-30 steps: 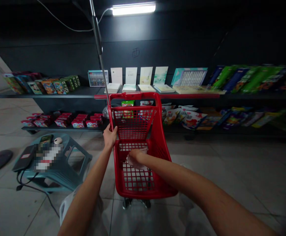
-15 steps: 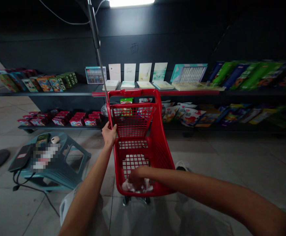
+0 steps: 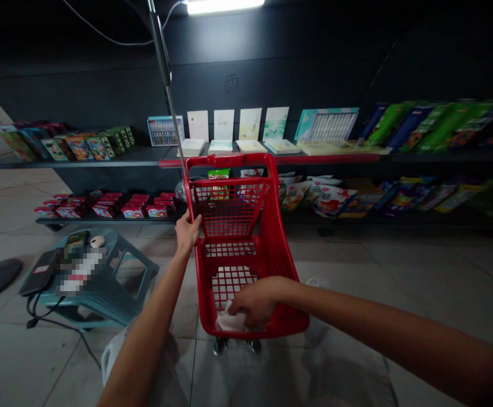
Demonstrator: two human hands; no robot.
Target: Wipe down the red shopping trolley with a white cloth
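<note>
Gripping the red shopping cart (image 3: 229, 159) by its left side with my left hand (image 3: 187, 233), fingers closed around the frame. Right hand (image 3: 254, 301) lies palm down on a white cloth (image 3: 229, 322) on the cart floor, at 6 o'clock; grip on it cannot be told. Teal plastic stool (image 3: 121, 244) stands at 9 o'clock.

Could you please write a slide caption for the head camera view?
A left hand holds a red shopping cart while a right hand rests on a white cloth inside it.
</note>
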